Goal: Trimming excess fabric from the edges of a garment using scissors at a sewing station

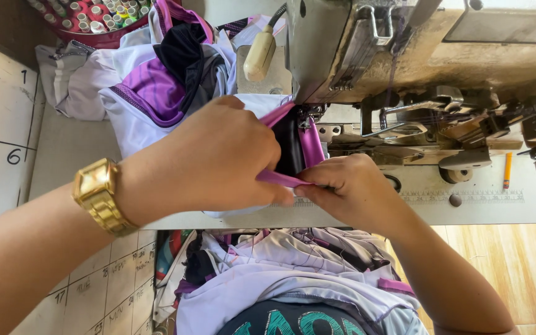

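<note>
both hands pinch a purple fabric strip (280,178) at the sewing machine (404,56). the left hand (209,161) clamps it from above. the right hand (348,189) grips its end on the counter (69,149).

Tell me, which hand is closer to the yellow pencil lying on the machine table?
The right hand. It pinches the purple strip near the table's middle, on the pencil's side. The left hand grips the fabric farther away.
</note>
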